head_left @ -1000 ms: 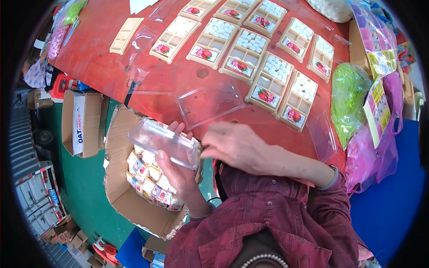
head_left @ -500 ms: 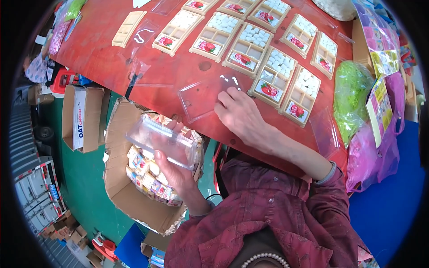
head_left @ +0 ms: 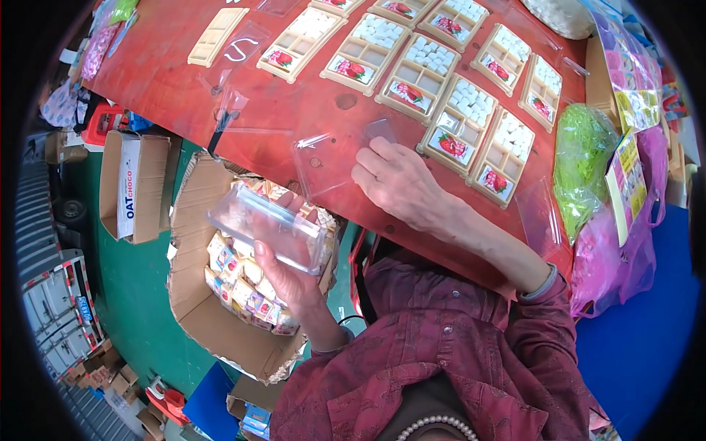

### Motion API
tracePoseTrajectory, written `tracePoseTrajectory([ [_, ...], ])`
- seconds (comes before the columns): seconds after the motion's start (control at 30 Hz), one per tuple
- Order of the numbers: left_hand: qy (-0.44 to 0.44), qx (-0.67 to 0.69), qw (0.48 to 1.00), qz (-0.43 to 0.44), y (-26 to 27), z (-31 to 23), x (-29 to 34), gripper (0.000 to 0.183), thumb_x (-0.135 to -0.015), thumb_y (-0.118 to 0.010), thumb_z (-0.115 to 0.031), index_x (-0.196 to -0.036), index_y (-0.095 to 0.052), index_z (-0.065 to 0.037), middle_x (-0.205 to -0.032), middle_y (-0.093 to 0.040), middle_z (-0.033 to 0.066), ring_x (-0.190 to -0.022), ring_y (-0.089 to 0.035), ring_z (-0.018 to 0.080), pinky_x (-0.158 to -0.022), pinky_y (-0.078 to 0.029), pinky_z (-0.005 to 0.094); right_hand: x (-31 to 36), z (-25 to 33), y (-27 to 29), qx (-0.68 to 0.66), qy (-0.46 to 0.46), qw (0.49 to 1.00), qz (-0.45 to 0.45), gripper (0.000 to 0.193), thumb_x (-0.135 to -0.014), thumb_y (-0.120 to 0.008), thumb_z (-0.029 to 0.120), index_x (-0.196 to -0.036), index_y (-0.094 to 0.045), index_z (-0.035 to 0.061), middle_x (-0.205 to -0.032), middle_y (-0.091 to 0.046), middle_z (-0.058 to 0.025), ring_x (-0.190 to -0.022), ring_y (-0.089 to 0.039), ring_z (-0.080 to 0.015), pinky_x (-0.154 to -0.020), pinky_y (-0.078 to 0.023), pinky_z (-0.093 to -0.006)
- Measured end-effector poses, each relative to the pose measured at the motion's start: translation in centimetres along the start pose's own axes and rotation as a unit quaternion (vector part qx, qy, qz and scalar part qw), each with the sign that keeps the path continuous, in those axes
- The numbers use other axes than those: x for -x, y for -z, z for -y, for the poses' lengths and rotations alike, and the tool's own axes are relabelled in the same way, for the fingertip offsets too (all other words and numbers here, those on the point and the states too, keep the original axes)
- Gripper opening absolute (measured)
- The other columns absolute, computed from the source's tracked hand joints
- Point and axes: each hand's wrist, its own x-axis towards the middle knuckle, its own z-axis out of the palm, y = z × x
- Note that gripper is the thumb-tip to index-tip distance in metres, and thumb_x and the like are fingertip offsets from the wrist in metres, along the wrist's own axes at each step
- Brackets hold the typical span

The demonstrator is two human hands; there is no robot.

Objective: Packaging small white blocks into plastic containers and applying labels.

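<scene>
My left hand (head_left: pixel 283 283) grips a clear plastic box (head_left: pixel 268 228), holding it tilted above an open carton. At the near edge of the red table, my right hand (head_left: pixel 397 180) has its fingers curled down and closed at a clear plastic lid (head_left: pixel 329 163). The fingertips are partly hidden, and the lid's right part lies under the hand. Just right of that hand is a beige compartment tray (head_left: pixel 460 121) with white cube-like pieces and a strawberry picture card. Several similar trays stand in rows beyond it.
The torn cardboard carton (head_left: pixel 198 294) below the table holds many small wrapped packs. An empty beige tray (head_left: pixel 217 37) lies at far left. Green bagged shreds (head_left: pixel 581 162) and a pink plastic bag (head_left: pixel 607 257) sit at the right. A narrow brown box (head_left: pixel 151 191) stands left.
My right hand stays low at the lid, and a clear corner now shows above its fingers. The left hand still holds the box. The whole view has shifted slightly.
</scene>
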Motion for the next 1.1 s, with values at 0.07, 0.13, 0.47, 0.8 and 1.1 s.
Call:
tracePoseTrajectory([
  [0.07,-0.002,0.005,1.0,0.0,-0.2,-0.2,0.1,0.072,-0.082,-0.057,-0.044,-0.136,-0.029,-0.006,-0.129,-0.038,0.0237,-0.117,-0.044,0.0332,-0.096,-0.04,0.0492,-0.2,0.2,0.2,-0.016,-0.008,1.0,-0.012,0.011,-0.067,-0.059,0.007,-0.074,-0.051,0.0022,-0.078,-0.046,-0.0077,-0.078,-0.048,-0.0217,-0.06,-0.045,-0.032],
  [0.13,-0.005,0.009,1.0,-0.004,-0.5,-0.2,0.2,0.072,-0.082,-0.057,-0.043,-0.136,-0.028,-0.005,-0.13,-0.037,0.0239,-0.118,-0.042,0.0335,-0.096,-0.04,0.0494,-0.6,1.0,0.7,-0.128,-0.087,0.986,-0.057,0.01,-0.072,-0.061,0.006,-0.074,-0.052,0.0017,-0.076,-0.047,-0.0087,-0.076,-0.051,-0.0248,-0.058,-0.045,-0.0316],
  [0.47,0.063,0.11,0.989,0.081,-4.6,1.6,1.1,0.076,-0.076,-0.058,-0.035,-0.133,-0.027,0.005,-0.125,-0.045,0.0251,-0.111,-0.051,0.0332,-0.094,-0.042,0.0436,-1.3,4.4,2.8,-0.614,-0.32,0.719,0.052,0.013,-0.083,-0.064,0.011,-0.082,-0.065,-0.002,-0.066,-0.057,0.0011,-0.058,-0.05,-0.005,-0.053,-0.04,-0.0214],
  [0.8,0.145,0.096,0.979,0.11,-3.6,1.8,1.3,0.063,-0.078,-0.064,-0.029,-0.122,-0.041,0.009,-0.097,-0.059,0.018,-0.069,-0.062,0.0225,-0.059,-0.053,0.032,-1.0,3.5,3.6,-0.708,-0.387,0.576,0.131,0.015,-0.081,-0.066,0.013,-0.083,-0.068,-0.0012,-0.065,-0.06,-0.0018,-0.052,-0.052,-0.0054,-0.046,-0.041,-0.0195],
  [1.1,0.172,0.095,0.97,0.144,-3.7,2.2,0.9,0.073,-0.073,-0.069,-0.032,-0.124,-0.039,0.01,-0.105,-0.057,0.0182,-0.083,-0.061,0.0232,-0.07,-0.052,0.0325,-0.4,3.2,3.5,-0.727,-0.398,0.541,0.138,0.017,-0.08,-0.067,0.016,-0.084,-0.068,-0.0003,-0.067,-0.062,-0.0027,-0.055,-0.055,-0.0063,-0.048,-0.046,-0.0203],
])
